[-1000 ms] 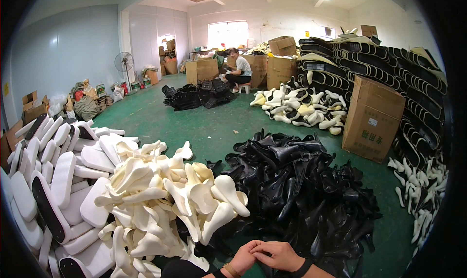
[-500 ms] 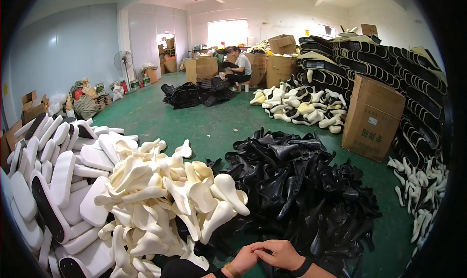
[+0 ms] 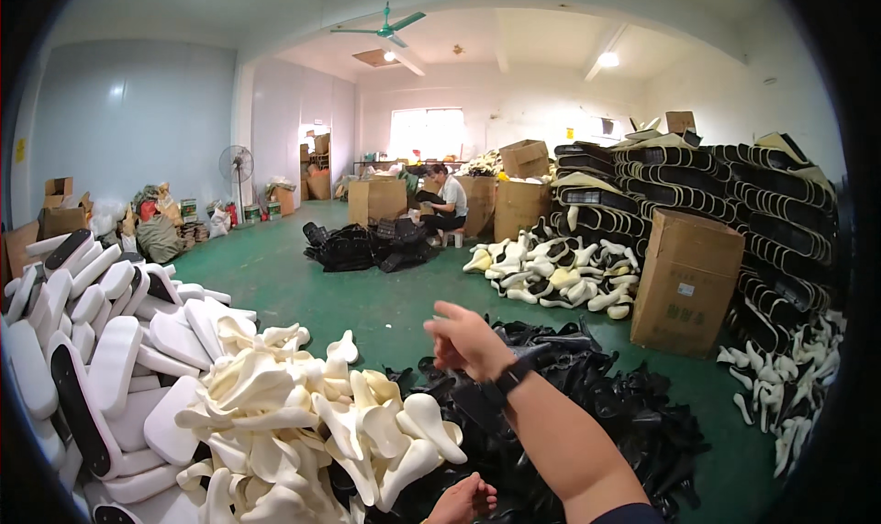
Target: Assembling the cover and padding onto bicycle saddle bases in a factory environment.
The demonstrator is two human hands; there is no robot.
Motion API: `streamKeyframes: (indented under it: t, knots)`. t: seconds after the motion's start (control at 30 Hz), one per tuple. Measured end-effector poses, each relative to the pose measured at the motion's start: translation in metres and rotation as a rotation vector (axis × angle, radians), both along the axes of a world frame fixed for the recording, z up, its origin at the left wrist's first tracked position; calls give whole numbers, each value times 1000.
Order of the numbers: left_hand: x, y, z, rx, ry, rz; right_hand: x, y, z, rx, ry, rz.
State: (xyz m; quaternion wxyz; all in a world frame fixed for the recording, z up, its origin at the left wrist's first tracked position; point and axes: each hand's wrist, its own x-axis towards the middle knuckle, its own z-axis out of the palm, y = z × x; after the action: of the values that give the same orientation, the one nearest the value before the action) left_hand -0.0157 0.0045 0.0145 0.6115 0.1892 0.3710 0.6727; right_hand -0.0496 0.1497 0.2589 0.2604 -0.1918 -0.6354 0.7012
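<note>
My right hand (image 3: pixel 468 342) is raised over the far side of a heap of black saddle-shaped pieces (image 3: pixel 587 409). Its forefinger stretches out to the left and the other fingers bend; it holds nothing. A dark band circles that wrist. Low in the view, my left hand (image 3: pixel 465 499) has its fingers curled in, and nothing shows in them. It is nearest to the heap of cream saddle-shaped foam pads (image 3: pixel 275 386), just right of that heap's near end. The two hands are apart.
White oblong pads (image 3: pixel 115 363) with black bases pile up at the left. A tall carton (image 3: pixel 688 281) stands at the right before stacked black cream-edged pieces (image 3: pixel 679 171). Further off, a seated person (image 3: pixel 448 198) is beside a black heap (image 3: pixel 367 245). A fan (image 3: pixel 237 164) stands by the left wall.
My hands were clasped together at the lower middle. They have parted: the right has swung up and forward, while the left stays low. The view has tilted up, showing a ceiling fan.
</note>
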Motion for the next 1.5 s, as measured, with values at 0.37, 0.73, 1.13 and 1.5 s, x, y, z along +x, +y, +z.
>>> streamKeyframes:
  t: [0.37, 0.73, 1.13, 1.5]
  knots:
    - [-18, -7, 14, 22, -95, 117, 45, -42, -124, -345, -40, 173]
    - [24, -4, -14, -49, -18, -153, 167, -47, -227, -400, -21, -236]
    - [43, 18, -19, -8, 160, -221, 200, -44, -218, -250, -28, -97]
    - [42, 25, -14, 28, 332, -137, 198, -40, -219, -195, -3, -151]
